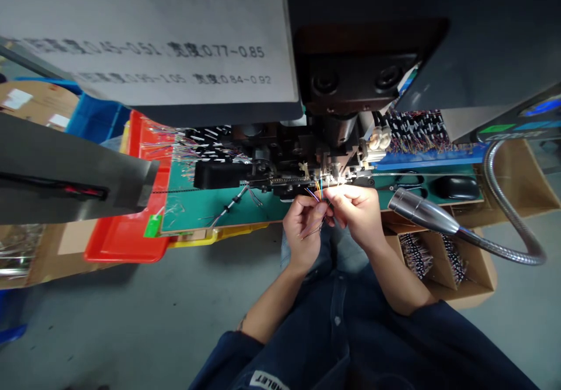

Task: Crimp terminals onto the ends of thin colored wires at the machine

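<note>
My left hand (304, 226) is closed around a bundle of thin coloured wires (319, 191), whose ends fan out upward in orange, blue and purple. Beside it, my right hand (357, 210) pinches at the same bundle, its fingertips close to the brightly lit head of a crimping machine (335, 173). Which single wire the right fingers grip is too small to tell. A strip of terminals (175, 190) runs from the left into the machine. On the green mat to the left lies one black-sleeved cable (230, 206) with bare wire ends.
A red tray (127, 235) stands left of the green mat (184, 217). Piles of cables (205, 144) lie behind. A gooseneck lamp (423, 211) reaches in from the right, above a cardboard box (475, 273) of cable bundles. A black computer mouse (456, 187) rests at right.
</note>
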The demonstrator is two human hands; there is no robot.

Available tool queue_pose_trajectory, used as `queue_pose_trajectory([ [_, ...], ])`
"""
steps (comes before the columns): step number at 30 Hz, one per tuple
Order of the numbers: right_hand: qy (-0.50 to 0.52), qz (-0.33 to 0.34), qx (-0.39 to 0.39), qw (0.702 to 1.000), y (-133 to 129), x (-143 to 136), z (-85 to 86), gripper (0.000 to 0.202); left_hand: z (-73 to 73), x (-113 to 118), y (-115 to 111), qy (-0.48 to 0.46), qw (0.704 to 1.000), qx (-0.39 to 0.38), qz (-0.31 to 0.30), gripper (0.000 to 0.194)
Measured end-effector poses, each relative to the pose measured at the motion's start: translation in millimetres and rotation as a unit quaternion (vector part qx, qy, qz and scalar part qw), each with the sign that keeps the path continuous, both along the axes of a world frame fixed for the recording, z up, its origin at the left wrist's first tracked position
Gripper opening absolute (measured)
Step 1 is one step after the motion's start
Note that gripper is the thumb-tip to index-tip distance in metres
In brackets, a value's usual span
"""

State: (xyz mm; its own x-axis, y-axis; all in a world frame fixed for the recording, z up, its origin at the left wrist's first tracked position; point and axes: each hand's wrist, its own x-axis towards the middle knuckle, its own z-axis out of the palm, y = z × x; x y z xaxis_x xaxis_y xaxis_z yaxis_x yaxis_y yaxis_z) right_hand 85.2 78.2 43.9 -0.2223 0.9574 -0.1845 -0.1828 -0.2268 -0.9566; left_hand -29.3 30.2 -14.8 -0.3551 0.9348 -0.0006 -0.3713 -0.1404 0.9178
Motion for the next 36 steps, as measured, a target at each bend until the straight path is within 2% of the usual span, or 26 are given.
queue_pose_trajectory([
  [5,0.013,0.001,-0.015,1.0,1,1,2.7,0.041,1.6,1,0,0.01,1.0,0.002,0.005,0.033],
  [18,0.048,-0.022,-0.043,0.998,3,-5,-6.7,0.041,4.7,1,4,0.009,0.999,0.021,0.033,0.029],
  [27,0.017,-0.013,-0.005,1.0,-1,-1,2.9,0.036,4.0,-3,1,-0.009,1.0,0.017,0.005,0.027],
  [31,-0.014,0.01,0.018,1.0,-1,0,0.4,0.042,3.7,-3,-1,-0.014,1.0,0.026,-0.012,0.027],
  [36,-0.021,-0.004,0.014,1.0,-1,-1,-3.3,0.043,-0.6,-1,0,-0.024,1.0,0.018,-0.01,0.029],
])
